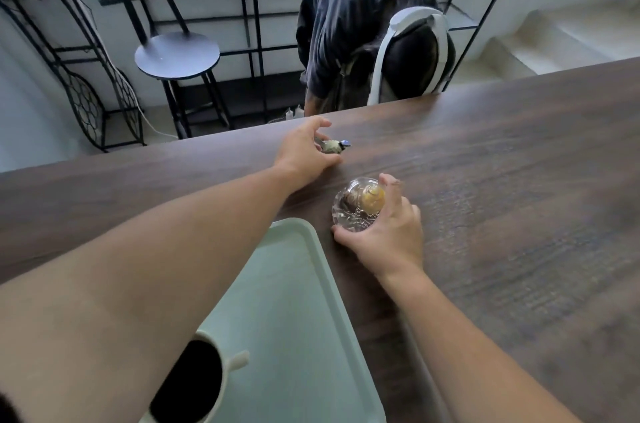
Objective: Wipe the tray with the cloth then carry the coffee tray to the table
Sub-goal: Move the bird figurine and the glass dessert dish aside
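Note:
A pale green tray (298,291) lies on the dark wooden counter (502,180), close to me. On the tray's near left stands a white cup (207,384) of dark coffee, partly hidden by my left forearm. My left hand (304,152) reaches across the counter and its fingers close around a small bird figurine (335,146). My right hand (388,235) grips a clear glass jar (358,204) with yellow and brown contents, standing on the counter just right of the tray's far corner. No cloth is in view.
Beyond the counter's far edge a person in a dark shirt (349,24) bends forward with a white headset. A round black stool (176,55) and black metal shelving (249,7) stand behind, and a wire rack (90,93) is at the left.

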`<state>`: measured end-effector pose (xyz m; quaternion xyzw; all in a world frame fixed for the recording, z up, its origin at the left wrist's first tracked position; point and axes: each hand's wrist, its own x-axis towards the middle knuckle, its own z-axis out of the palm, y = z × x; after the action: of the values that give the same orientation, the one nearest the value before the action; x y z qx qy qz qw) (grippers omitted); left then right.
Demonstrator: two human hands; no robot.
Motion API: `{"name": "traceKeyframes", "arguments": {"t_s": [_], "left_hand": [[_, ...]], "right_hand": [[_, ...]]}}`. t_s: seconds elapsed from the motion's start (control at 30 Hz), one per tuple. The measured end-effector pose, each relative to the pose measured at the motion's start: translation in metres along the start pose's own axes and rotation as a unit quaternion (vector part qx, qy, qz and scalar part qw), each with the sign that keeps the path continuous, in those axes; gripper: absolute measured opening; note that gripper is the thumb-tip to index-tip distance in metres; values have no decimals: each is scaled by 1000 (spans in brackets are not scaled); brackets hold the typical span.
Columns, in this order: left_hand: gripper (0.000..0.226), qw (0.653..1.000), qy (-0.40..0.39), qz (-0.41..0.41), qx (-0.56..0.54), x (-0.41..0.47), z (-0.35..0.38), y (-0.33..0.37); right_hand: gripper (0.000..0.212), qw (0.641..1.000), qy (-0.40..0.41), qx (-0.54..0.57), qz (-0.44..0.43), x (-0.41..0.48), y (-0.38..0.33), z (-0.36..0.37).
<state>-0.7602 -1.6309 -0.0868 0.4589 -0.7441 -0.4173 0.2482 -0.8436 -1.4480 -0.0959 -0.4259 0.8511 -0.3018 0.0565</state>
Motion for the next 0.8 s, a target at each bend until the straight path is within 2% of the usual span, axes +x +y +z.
{"name": "traceKeyframes", "arguments": {"t_s": [0.13, 0.2, 0.33, 0.5, 0.67, 0.8], "left_hand": [[36, 999, 23, -4, 23, -9, -10, -6], [28, 999, 31, -2, 28, -24, -26, -11], [24, 997, 71, 3, 41, -69, -72, -32], [22, 985, 156, -43, 55, -128, -147, -74], [22, 950, 287, -108, 66, -167, -226, -113], [22, 926, 334, -149, 97, -186, -257, -143]], "right_hand": [[96, 1000, 0, 28, 0, -2, -5, -2], [95, 999, -4, 46, -7, -4, -14, -4], [94, 994, -31, 76, -76, -8, -46, 2], [92, 979, -80, 93, -160, -11, -101, 34], [89, 958, -143, 126, -213, -8, -161, 67], [88, 937, -192, 129, -263, -9, -205, 101]]}}
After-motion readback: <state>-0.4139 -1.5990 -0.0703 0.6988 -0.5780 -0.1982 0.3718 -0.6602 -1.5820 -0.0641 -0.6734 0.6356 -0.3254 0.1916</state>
